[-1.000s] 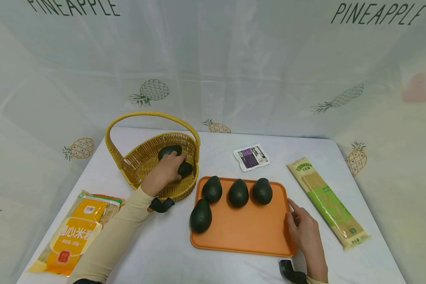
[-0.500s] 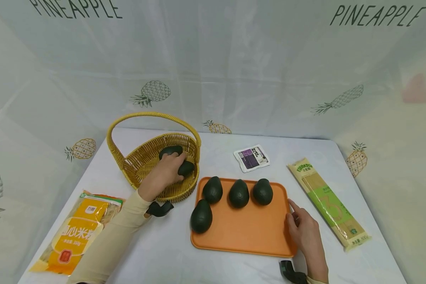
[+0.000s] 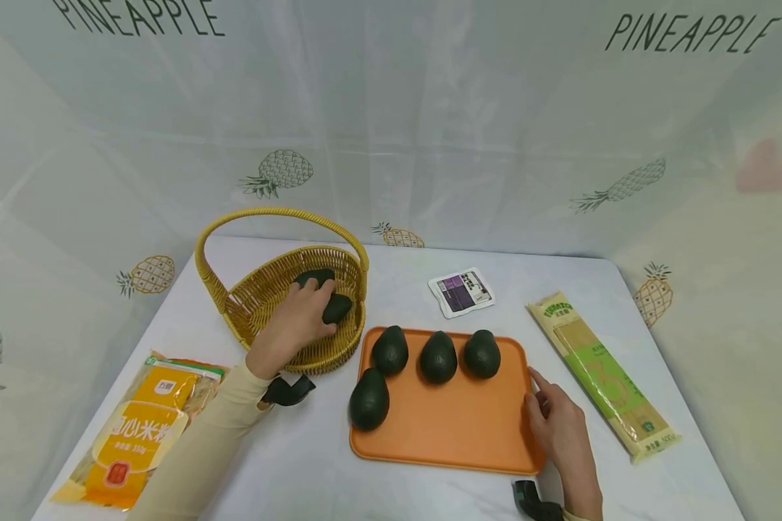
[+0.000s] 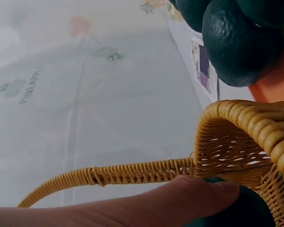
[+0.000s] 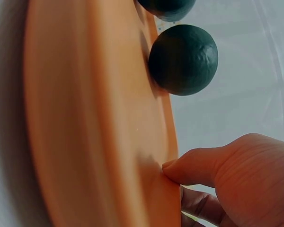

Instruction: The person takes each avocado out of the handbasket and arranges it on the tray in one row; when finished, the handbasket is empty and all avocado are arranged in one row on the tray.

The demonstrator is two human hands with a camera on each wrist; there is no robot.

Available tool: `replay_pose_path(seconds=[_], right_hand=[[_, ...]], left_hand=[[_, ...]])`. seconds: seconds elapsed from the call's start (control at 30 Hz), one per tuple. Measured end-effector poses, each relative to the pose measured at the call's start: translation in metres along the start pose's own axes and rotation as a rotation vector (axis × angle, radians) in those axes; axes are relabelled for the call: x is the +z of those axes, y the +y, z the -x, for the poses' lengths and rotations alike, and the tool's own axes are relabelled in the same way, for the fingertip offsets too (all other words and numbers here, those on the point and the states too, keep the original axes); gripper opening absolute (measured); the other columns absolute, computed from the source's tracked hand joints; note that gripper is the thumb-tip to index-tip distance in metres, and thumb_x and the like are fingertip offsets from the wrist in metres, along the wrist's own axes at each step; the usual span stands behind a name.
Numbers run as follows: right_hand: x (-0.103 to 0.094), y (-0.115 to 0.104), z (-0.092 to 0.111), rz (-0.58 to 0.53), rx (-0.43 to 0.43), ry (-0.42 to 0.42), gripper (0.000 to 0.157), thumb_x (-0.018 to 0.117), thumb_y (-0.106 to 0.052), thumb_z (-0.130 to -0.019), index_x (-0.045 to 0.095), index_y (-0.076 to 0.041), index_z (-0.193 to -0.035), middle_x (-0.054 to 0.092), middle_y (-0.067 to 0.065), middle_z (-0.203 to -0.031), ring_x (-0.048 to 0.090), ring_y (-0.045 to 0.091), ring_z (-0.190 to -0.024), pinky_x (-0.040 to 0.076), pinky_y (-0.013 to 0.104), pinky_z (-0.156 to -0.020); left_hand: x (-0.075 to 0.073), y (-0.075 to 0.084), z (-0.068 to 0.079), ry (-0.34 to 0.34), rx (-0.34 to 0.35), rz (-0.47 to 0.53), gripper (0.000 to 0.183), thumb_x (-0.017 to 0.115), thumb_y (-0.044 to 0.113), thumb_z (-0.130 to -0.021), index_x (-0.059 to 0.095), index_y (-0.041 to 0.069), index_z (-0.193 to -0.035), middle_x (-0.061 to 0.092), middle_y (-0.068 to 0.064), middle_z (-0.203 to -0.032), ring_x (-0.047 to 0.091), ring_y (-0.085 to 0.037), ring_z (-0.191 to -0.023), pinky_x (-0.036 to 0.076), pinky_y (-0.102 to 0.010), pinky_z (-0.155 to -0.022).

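Observation:
My left hand (image 3: 300,318) reaches into the yellow wicker basket (image 3: 254,307) and grips a dark green avocado (image 3: 337,309) near its right side. In the left wrist view the thumb lies across this avocado (image 4: 246,210), below the basket's woven rim (image 4: 255,118). A second avocado (image 3: 316,276) lies behind the fingers, partly covered by them. My right hand (image 3: 560,423) pinches the right rim of the orange tray (image 3: 456,427), thumb on the inner side in the right wrist view. Several avocados, one of them at the tray's left edge (image 3: 368,399), sit on the tray.
The basket's tall handle (image 3: 280,210) arches over its opening. A yellow noodle bag (image 3: 137,434) lies at the left, under the left forearm's side. A small white and purple packet (image 3: 461,292) lies behind the tray, and a long green noodle pack (image 3: 602,376) to its right.
My left hand has shifted slightly left inside the basket, and the avocado in its grip has moved a little left with it. The right hand and the tray have stayed put.

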State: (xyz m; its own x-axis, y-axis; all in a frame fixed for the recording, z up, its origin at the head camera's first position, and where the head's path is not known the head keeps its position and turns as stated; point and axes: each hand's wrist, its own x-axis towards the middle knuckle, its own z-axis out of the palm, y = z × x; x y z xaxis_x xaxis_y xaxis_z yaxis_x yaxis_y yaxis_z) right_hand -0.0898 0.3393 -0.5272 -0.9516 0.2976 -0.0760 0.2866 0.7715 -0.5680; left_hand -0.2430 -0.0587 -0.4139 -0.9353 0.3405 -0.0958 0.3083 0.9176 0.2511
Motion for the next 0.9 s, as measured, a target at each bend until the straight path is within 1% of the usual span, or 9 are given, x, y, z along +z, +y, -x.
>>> replay_pose_path(seconds=[0.1, 0.3, 0.4, 0.6, 0.7, 0.9], right_hand=[[0.001, 0.000, 0.000, -0.001, 0.002, -0.004, 0.051, 0.062, -0.006, -0.104, 0.056, -0.001, -0.154, 0.062, 0.013, -0.089, 0.051, 0.019, -0.071, 0.039, 0.025, -0.057], [0.002, 0.001, 0.000, 0.000, 0.003, 0.007, 0.051, 0.062, -0.005, -0.104, 0.056, -0.002, -0.154, 0.063, 0.014, -0.090, 0.052, 0.019, -0.071, 0.039, 0.025, -0.057], [0.001, 0.001, 0.000, 0.005, -0.002, 0.017, 0.051, 0.062, -0.005, -0.103, 0.056, -0.002, -0.153, 0.063, 0.013, -0.089, 0.052, 0.019, -0.071, 0.039, 0.025, -0.057], [0.000, 0.001, 0.000, 0.003, -0.008, 0.021, 0.051, 0.063, -0.005, -0.103, 0.056, -0.001, -0.153, 0.062, 0.013, -0.088, 0.051, 0.019, -0.070, 0.038, 0.025, -0.057], [-0.001, 0.001, 0.000, 0.003, -0.009, 0.016, 0.051, 0.062, -0.005, -0.103, 0.056, -0.002, -0.154, 0.062, 0.013, -0.089, 0.051, 0.020, -0.071, 0.039, 0.025, -0.058], [-0.001, 0.000, 0.001, 0.001, 0.000, -0.001, 0.051, 0.062, -0.006, -0.104, 0.055, -0.002, -0.155, 0.062, 0.013, -0.090, 0.051, 0.020, -0.072, 0.039, 0.025, -0.058]], left_hand=[[0.001, 0.000, 0.003, 0.027, -0.005, 0.012, 0.074, 0.086, 0.020, -0.092, 0.051, -0.002, -0.153, 0.055, -0.036, -0.147, 0.056, -0.059, -0.126, 0.060, -0.062, -0.089], [0.002, 0.002, 0.007, 0.056, -0.004, 0.049, 0.071, 0.086, 0.020, -0.091, 0.052, -0.004, -0.149, 0.054, -0.038, -0.141, 0.054, -0.057, -0.125, 0.058, -0.061, -0.090], [0.001, 0.003, 0.010, 0.070, -0.002, 0.077, 0.069, 0.084, 0.020, -0.091, 0.052, -0.005, -0.147, 0.052, -0.039, -0.140, 0.054, -0.054, -0.121, 0.057, -0.061, -0.089], [-0.005, 0.008, 0.017, 0.083, 0.004, 0.114, 0.074, 0.083, 0.021, -0.093, 0.047, -0.006, -0.151, 0.048, -0.041, -0.141, 0.057, -0.053, -0.114, 0.058, -0.060, -0.087], [-0.008, 0.012, 0.021, 0.092, 0.001, 0.128, 0.075, 0.084, 0.022, -0.092, 0.046, -0.006, -0.151, 0.049, -0.041, -0.139, 0.058, -0.053, -0.110, 0.058, -0.060, -0.086], [-0.005, 0.017, 0.027, 0.123, 0.006, 0.152, 0.074, 0.085, 0.021, -0.091, 0.049, -0.007, -0.148, 0.052, -0.040, -0.135, 0.058, -0.049, -0.104, 0.056, -0.059, -0.087]])
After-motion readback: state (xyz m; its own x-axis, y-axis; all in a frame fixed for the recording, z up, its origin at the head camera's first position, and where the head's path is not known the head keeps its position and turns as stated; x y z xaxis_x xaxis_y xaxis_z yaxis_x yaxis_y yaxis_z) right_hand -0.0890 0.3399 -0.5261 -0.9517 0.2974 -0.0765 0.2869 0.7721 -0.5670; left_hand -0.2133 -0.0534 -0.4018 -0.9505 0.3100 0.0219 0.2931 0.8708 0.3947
